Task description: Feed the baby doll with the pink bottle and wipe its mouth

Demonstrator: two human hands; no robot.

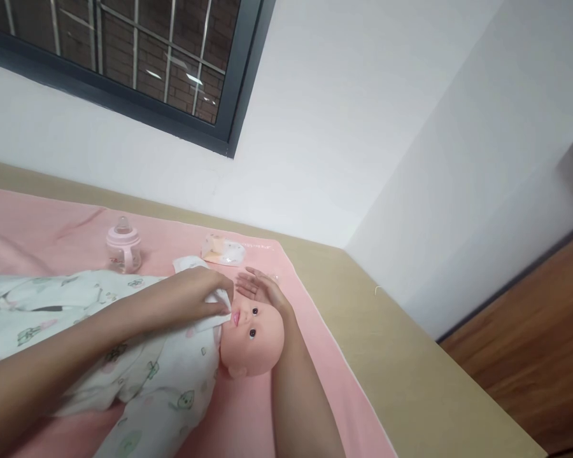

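A baby doll (254, 342) lies on its back on a pink blanket (315, 356), wrapped in a white printed swaddle (167, 375). My left hand (198, 299) is closed on a small white cloth (214, 315), pressed against the doll's mouth and chin. My right hand (260, 289) lies flat with fingers stretched out against the far side of the doll's head, cupping it.
A pink baby bottle (123, 246) stands on the blanket behind the doll. A pack of wipes (222, 249) lies near the blanket's far corner. The tan bed surface (410, 369) runs to a white wall; wooden floor (530, 356) at right.
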